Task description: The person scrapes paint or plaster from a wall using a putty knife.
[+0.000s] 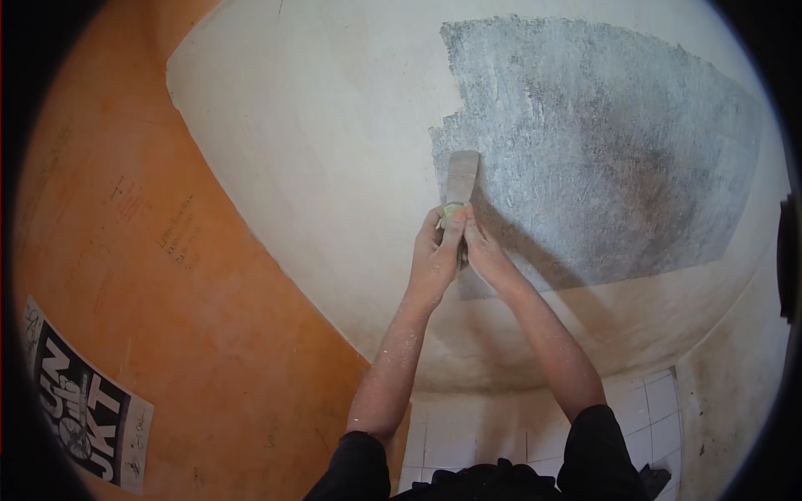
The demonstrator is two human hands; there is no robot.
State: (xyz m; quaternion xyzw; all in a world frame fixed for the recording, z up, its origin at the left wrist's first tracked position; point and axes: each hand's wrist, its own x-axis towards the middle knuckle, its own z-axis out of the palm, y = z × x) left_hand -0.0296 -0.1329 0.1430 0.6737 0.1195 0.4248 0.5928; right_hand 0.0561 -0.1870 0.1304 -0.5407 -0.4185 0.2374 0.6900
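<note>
A putty knife [463, 171] with a broad metal blade and a greenish handle points up the wall, its blade over the left edge of a rough grey patch [601, 150]. My left hand [436, 250] is closed round the handle. Against it from the other side presses my right hand [489, 255], also gripping the handle, which is mostly hidden between the palms. Whitish dust specks both forearms. Around the grey patch the wall [334, 125] has a smooth off-white coat, with a ragged border where the two meet.
To the left stands an orange wall [192, 334] with scribbled writing and a black-and-white poster [88, 409]. White floor tiles [451, 438] lie below. A small dark object [654, 480] rests on the floor at lower right, near a pale side wall [735, 401].
</note>
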